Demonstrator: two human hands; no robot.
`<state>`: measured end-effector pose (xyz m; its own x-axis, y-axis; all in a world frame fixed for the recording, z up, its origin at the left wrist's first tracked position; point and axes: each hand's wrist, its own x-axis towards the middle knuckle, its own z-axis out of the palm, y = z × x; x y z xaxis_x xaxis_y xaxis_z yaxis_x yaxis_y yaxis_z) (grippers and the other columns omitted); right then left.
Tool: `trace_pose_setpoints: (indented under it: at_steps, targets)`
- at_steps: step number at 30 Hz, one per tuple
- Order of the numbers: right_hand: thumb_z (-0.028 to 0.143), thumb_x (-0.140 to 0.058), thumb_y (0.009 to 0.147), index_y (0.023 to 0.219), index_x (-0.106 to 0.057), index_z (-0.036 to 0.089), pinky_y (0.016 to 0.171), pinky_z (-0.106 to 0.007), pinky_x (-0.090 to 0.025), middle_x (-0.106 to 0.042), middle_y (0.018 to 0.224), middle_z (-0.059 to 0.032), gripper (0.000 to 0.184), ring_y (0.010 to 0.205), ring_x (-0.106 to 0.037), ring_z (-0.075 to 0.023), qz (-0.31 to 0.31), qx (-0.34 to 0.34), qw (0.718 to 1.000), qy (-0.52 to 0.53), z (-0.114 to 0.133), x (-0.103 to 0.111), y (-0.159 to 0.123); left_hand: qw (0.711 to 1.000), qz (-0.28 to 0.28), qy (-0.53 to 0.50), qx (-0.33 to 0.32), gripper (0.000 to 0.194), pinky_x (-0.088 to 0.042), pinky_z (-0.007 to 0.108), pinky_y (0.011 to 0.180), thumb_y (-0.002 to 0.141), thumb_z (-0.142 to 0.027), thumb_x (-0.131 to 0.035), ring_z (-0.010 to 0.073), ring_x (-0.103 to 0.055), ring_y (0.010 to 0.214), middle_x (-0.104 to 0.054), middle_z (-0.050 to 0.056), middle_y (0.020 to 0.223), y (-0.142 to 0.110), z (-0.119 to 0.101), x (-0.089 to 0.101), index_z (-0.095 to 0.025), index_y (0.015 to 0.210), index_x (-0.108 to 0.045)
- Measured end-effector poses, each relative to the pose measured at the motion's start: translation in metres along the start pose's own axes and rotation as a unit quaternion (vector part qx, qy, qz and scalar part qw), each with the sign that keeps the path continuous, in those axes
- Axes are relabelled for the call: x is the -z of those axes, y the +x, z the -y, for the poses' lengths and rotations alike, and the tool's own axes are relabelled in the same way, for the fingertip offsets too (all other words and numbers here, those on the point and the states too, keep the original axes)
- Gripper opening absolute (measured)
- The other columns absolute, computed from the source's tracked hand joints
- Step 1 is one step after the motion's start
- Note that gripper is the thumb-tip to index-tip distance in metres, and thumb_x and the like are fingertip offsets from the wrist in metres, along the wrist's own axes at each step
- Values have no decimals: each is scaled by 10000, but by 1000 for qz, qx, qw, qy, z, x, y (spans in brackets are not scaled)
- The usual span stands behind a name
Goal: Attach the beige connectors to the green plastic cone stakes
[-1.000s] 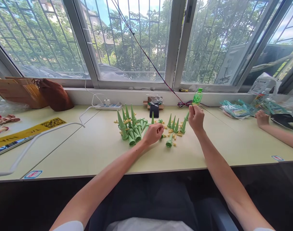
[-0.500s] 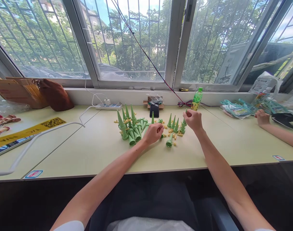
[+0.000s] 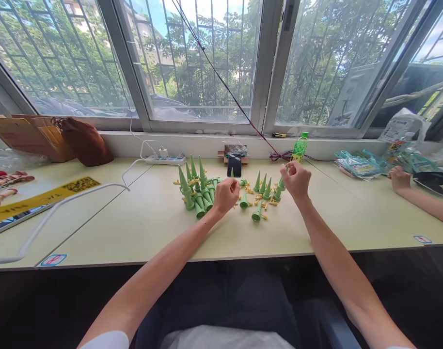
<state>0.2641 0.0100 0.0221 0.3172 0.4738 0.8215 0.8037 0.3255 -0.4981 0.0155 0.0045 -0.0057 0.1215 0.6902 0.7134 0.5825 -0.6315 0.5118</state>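
Note:
My left hand (image 3: 227,195) is closed, fingers curled, just right of a dense cluster of green plastic cone spikes (image 3: 185,186). Whatever it may hold is hidden. My right hand (image 3: 297,180) is raised with its fingertips pinched together, above and right of a small group of upright green cones (image 3: 267,189). What sits in that pinch is too small to make out. Between the hands, yellow valve-like pieces (image 3: 260,196) lie scattered. Two green cones lie on their sides with open ends toward me, one green cone (image 3: 257,213) nearer the front.
A phone (image 3: 234,166) leans on a small cardboard box at the back. Behind my right hand stands a green bottle (image 3: 300,148). A power strip (image 3: 166,160) and white cable lie left. Another person's hand (image 3: 399,180) rests at right near plastic packets (image 3: 359,164).
My left hand has drawn back left, uncovering a lying green cone. My right hand has moved slightly right, away from the upright cones.

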Motion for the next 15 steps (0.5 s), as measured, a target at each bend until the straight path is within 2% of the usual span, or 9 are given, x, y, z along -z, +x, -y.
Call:
trace_pose_setpoints:
  at_steps: [5,9,11,12,15]
  targets:
    - [357,-540,834,774,-540,206,584,-296,-364,-337,491,77,162,454,-357,-134,-72,-3,997,5,7,5,1,999,-39,-4,28,189,-426,275,602,903,-281,-509,128,-542,567,-628,15,691,3,-2,5,-185,758,-582]
    - [348,-457,903,843,-531,210,607,-307,-397,-385,543,44,167,511,-412,-158,-126,25,992,0,19,3,-8,994,-91,-16,60,69,-440,276,595,854,-206,-546,127,-544,562,-619,11,727,7,2,9,-190,915,-574]
    - [344,-437,923,867,-536,210,615,-302,-410,-427,573,24,176,550,-447,-164,-101,59,993,8,27,-3,-18,992,-113,-9,62,119,-452,285,615,825,-143,-536,129,-544,584,-613,30,790,9,6,10,-186,934,-561]
    - [338,-436,927,879,-542,209,622,-297,-417,-454,593,14,173,565,-465,-162,-68,81,994,19,32,-7,-24,991,-116,-3,61,134,-463,291,633,818,-117,-521,131,-548,606,-608,46,833,9,8,9,-181,929,-559]
    - [289,-442,924,909,-566,205,631,-283,-423,-526,646,-11,151,601,-500,-159,74,156,983,61,49,-22,-42,993,-98,10,66,161,-483,304,658,801,-71,-489,152,-568,682,-583,86,918,9,17,8,-171,901,-564]
